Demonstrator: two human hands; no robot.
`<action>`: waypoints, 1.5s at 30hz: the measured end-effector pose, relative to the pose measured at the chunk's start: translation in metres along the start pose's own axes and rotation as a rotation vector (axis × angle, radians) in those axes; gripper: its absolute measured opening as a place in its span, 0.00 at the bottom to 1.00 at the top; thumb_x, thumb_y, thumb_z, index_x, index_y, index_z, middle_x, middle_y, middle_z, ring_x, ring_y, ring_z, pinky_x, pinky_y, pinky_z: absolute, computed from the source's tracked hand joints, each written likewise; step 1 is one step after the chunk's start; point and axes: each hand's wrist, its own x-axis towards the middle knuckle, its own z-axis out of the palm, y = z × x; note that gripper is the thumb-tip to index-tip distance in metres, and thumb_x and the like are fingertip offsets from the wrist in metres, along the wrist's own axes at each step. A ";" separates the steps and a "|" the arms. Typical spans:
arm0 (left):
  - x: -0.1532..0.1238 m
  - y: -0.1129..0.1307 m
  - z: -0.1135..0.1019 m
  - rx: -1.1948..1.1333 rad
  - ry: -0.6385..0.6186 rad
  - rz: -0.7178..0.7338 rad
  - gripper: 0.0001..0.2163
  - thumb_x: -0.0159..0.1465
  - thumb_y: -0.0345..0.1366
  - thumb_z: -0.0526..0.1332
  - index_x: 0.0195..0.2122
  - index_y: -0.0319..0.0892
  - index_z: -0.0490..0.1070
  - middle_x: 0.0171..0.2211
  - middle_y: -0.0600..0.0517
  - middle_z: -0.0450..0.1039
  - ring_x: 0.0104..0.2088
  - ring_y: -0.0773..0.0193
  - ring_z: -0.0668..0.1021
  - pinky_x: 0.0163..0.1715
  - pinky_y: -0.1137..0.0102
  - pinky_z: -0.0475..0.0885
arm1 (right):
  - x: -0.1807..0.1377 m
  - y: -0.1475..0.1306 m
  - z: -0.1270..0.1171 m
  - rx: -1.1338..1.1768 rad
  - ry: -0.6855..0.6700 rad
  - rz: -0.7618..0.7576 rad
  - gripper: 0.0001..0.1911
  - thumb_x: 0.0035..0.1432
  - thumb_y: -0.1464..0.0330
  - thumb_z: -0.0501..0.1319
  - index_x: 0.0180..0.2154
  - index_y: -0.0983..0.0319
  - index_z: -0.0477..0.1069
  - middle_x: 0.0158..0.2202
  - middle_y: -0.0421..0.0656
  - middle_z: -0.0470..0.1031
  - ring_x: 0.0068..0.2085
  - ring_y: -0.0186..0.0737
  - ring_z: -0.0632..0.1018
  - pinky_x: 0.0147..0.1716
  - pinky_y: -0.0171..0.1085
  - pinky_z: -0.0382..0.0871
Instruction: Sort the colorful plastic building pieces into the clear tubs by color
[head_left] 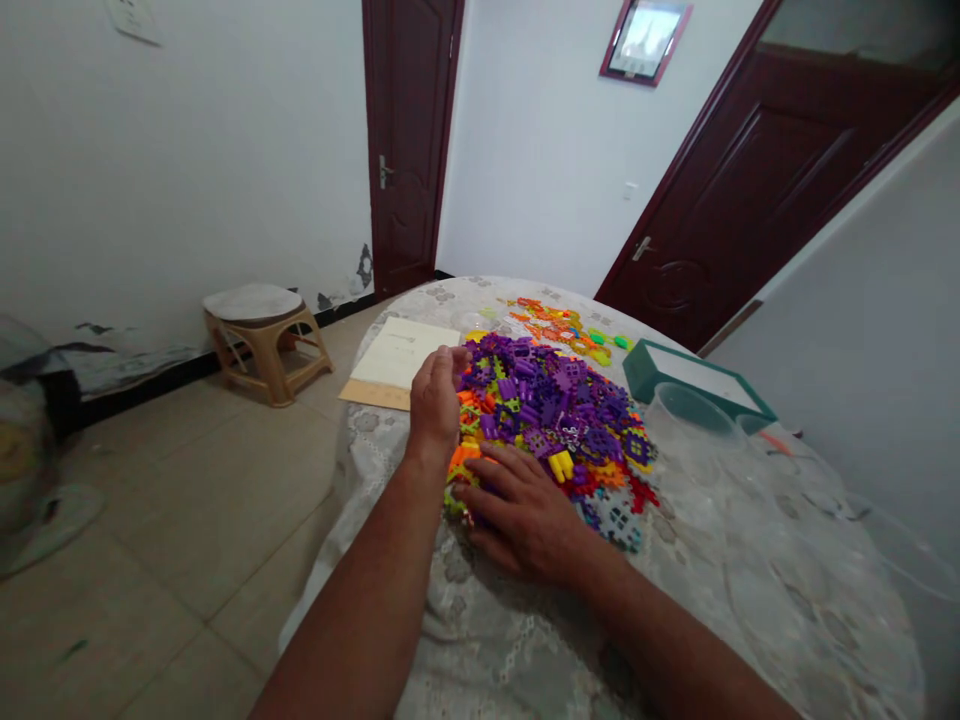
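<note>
A heap of plastic building pieces (pixel 540 385), mostly purple with some orange, yellow, green, red and grey ones, lies on the table in front of me. Against the heap's left edge stands my left hand (pixel 437 398), held on its side with the fingers stretched forward. My right hand (pixel 517 510) rests flat over the near left edge of the pile, palm down and fingers spread. Part of the pile is hidden beneath that palm. Neither hand is closed around a piece.
An open book or paper folder (pixel 405 350) lies left of the heap. Beyond it are scattered orange and green pieces (pixel 555 325). A green-and-white box (pixel 697 375) and clear plastic containers (pixel 694 415) sit to the right on the patterned tablecloth (pixel 480 650). A stool (pixel 262 335) stands on the floor.
</note>
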 end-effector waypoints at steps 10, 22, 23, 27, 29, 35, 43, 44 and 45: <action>0.000 0.026 -0.012 -0.040 0.000 -0.065 0.21 0.71 0.55 0.54 0.45 0.43 0.77 0.47 0.45 0.83 0.49 0.57 0.83 0.49 0.62 0.75 | 0.008 -0.007 0.029 -0.109 -0.017 0.067 0.17 0.74 0.63 0.59 0.61 0.53 0.73 0.67 0.46 0.73 0.71 0.55 0.66 0.75 0.64 0.40; -0.006 0.055 -0.052 1.399 -0.504 -0.175 0.20 0.73 0.48 0.52 0.57 0.44 0.74 0.56 0.37 0.81 0.55 0.45 0.82 0.52 0.58 0.73 | 0.000 0.003 0.027 -0.182 0.111 0.345 0.20 0.70 0.55 0.62 0.57 0.58 0.77 0.68 0.53 0.71 0.72 0.58 0.63 0.74 0.62 0.45; -0.005 0.054 -0.053 1.430 -0.572 -0.203 0.20 0.73 0.50 0.53 0.57 0.45 0.74 0.56 0.38 0.80 0.55 0.45 0.82 0.51 0.59 0.73 | 0.000 0.003 0.028 -0.192 0.119 0.373 0.20 0.70 0.55 0.62 0.57 0.58 0.77 0.68 0.53 0.70 0.72 0.58 0.63 0.74 0.62 0.45; -0.004 0.046 -0.057 1.447 -0.749 -0.187 0.21 0.66 0.52 0.64 0.55 0.46 0.74 0.54 0.40 0.82 0.52 0.48 0.83 0.46 0.64 0.74 | 0.000 0.006 0.032 -0.205 0.172 0.459 0.19 0.70 0.56 0.63 0.57 0.57 0.77 0.68 0.52 0.70 0.72 0.58 0.63 0.73 0.61 0.47; -0.004 0.041 -0.060 1.424 -0.788 -0.161 0.24 0.60 0.47 0.70 0.57 0.47 0.74 0.53 0.42 0.82 0.50 0.48 0.84 0.44 0.64 0.74 | 0.000 0.008 0.033 -0.193 0.209 0.475 0.20 0.69 0.57 0.63 0.58 0.57 0.75 0.68 0.52 0.69 0.71 0.59 0.63 0.72 0.62 0.49; -0.007 0.016 -0.062 1.249 -0.839 0.007 0.30 0.54 0.28 0.68 0.60 0.48 0.73 0.51 0.42 0.83 0.47 0.49 0.84 0.44 0.64 0.74 | 0.000 0.019 0.033 -0.145 0.230 0.517 0.22 0.70 0.60 0.63 0.62 0.56 0.72 0.67 0.53 0.69 0.70 0.60 0.64 0.70 0.62 0.55; -0.010 0.001 -0.043 1.067 -0.829 0.180 0.25 0.59 0.28 0.64 0.59 0.49 0.74 0.57 0.42 0.81 0.57 0.47 0.81 0.56 0.57 0.74 | -0.002 0.035 0.033 -0.092 0.371 0.525 0.19 0.74 0.69 0.55 0.60 0.59 0.74 0.62 0.51 0.74 0.66 0.52 0.70 0.68 0.56 0.63; -0.011 0.000 -0.038 1.034 -0.815 0.207 0.26 0.59 0.27 0.64 0.60 0.49 0.74 0.57 0.43 0.80 0.57 0.47 0.81 0.58 0.56 0.74 | -0.003 0.039 0.032 -0.086 0.390 0.510 0.19 0.73 0.70 0.55 0.60 0.59 0.74 0.61 0.52 0.75 0.65 0.52 0.70 0.68 0.55 0.64; -0.013 -0.002 -0.033 1.002 -0.798 0.235 0.27 0.59 0.26 0.63 0.61 0.49 0.74 0.57 0.43 0.80 0.58 0.48 0.81 0.59 0.56 0.73 | -0.004 0.043 0.032 -0.080 0.405 0.495 0.19 0.72 0.71 0.55 0.60 0.60 0.74 0.61 0.52 0.75 0.65 0.52 0.71 0.67 0.55 0.65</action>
